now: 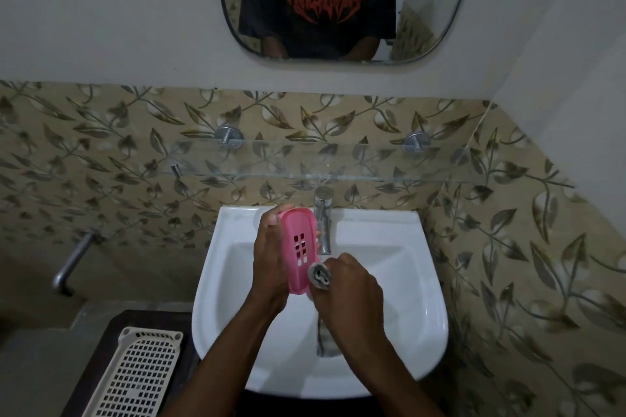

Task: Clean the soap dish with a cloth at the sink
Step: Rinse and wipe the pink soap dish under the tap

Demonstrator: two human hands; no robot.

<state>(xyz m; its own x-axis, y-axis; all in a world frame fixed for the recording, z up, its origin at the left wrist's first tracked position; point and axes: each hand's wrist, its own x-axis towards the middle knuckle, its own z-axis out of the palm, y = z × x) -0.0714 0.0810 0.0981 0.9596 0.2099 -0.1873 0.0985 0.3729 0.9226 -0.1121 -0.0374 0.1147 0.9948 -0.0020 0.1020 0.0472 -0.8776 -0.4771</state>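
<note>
Over the white sink point(423, 315), my left hand point(271, 261) grips a pink plastic soap dish point(299, 247) by its left edge, tilted up on its long side with its drain slots facing me. My right hand point(349, 291) grips a grey cloth point(320, 276), bunched at the top against the dish's lower right corner. The cloth's loose end hangs down below my wrist into the basin. Part of the dish's far edge is hidden behind my left fingers.
A chrome tap point(323, 220) stands at the back of the sink, right beside the dish. A glass shelf point(305, 159) runs above it under a mirror point(321, 0). A cream perforated basket point(135, 372) lies at the lower left. A metal pipe point(72, 261) juts from the left wall.
</note>
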